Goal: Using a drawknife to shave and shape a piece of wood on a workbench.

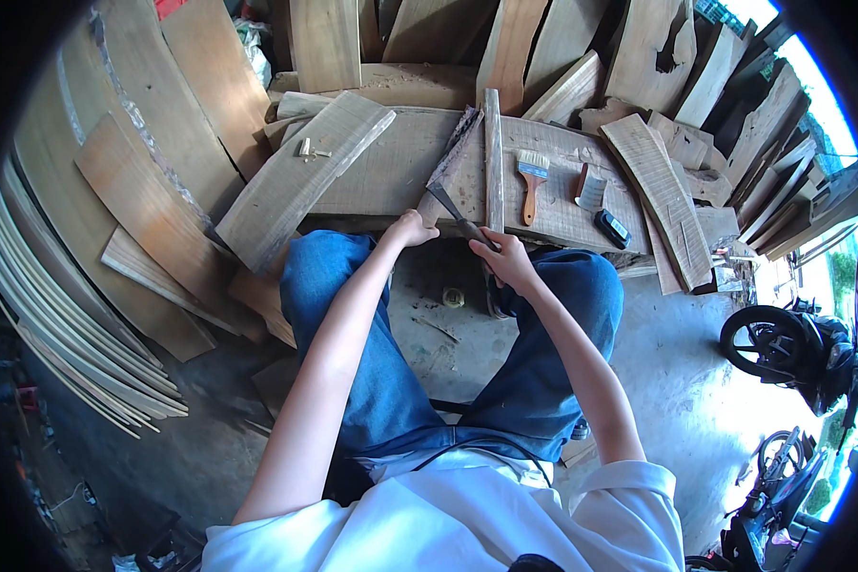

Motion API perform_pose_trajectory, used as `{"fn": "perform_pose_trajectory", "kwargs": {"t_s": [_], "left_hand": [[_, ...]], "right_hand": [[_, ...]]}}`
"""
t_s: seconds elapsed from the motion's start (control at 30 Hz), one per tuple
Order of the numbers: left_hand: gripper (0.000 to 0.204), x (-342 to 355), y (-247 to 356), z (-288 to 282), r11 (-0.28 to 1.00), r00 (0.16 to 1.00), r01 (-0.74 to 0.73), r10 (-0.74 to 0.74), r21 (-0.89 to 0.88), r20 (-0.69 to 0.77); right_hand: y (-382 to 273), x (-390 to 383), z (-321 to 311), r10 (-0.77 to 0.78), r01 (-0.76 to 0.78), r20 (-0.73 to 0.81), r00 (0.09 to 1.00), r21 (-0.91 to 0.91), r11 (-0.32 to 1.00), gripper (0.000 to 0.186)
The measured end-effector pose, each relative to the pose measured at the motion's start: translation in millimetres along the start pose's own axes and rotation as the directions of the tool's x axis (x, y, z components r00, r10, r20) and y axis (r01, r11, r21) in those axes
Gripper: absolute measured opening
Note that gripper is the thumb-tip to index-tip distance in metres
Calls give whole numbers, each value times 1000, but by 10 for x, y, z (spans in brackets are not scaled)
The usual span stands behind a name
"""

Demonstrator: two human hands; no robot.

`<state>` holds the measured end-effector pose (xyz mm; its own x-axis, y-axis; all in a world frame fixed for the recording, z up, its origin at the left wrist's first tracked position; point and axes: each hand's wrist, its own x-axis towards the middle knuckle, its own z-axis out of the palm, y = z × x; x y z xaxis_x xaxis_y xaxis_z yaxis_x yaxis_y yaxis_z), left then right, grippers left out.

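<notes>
My right hand (507, 259) is closed round the dark handle of a chisel (448, 204), whose metal blade points away and to the left. The blade tip meets the rough, bark-edged side of a piece of wood (465, 183), which lies tilted on the wide plank in front of me. At the near end of that piece my left hand (412, 230) is closed on it, its fingers partly hidden. Just to the right, a narrow wooden strip (494, 157) runs away from me across the plank.
On the wide plank (372, 181) lie a paintbrush (531, 183), a small curved sheet (590, 189) and a black device (612, 229). A slanting board (305, 181) at left carries small wooden bits (311, 151). Boards lean all around; a motorbike (801, 348) stands at right.
</notes>
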<state>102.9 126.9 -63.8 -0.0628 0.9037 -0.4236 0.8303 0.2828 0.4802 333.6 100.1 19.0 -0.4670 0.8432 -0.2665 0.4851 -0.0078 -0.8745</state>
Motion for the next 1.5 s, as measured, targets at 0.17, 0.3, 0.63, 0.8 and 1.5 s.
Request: {"fn": "perform_pose_trajectory", "kwargs": {"t_s": [0.17,0.3,0.63,0.8,1.5], "left_hand": [[87,-21,-34,-24,1000,1000,6,-6,6,6],[86,2,23,5,1000,1000,8,-8,4,0],[87,20,-56,3,1000,1000,0,0,10,1],[88,51,-60,29,1000,1000,-2,2,11,-1],[87,-79,27,-52,988,987,60,-37,-142,159]], "right_hand": [[-5,11,5,31,-33,32,999,81,996,43],[38,14,-40,39,-44,42,998,110,993,43],[-8,-4,-37,77,-97,92,993,244,965,42],[-9,-18,-37,96,-121,91,991,326,938,38],[198,62,-115,192,-408,360,913,776,481,22]]}}
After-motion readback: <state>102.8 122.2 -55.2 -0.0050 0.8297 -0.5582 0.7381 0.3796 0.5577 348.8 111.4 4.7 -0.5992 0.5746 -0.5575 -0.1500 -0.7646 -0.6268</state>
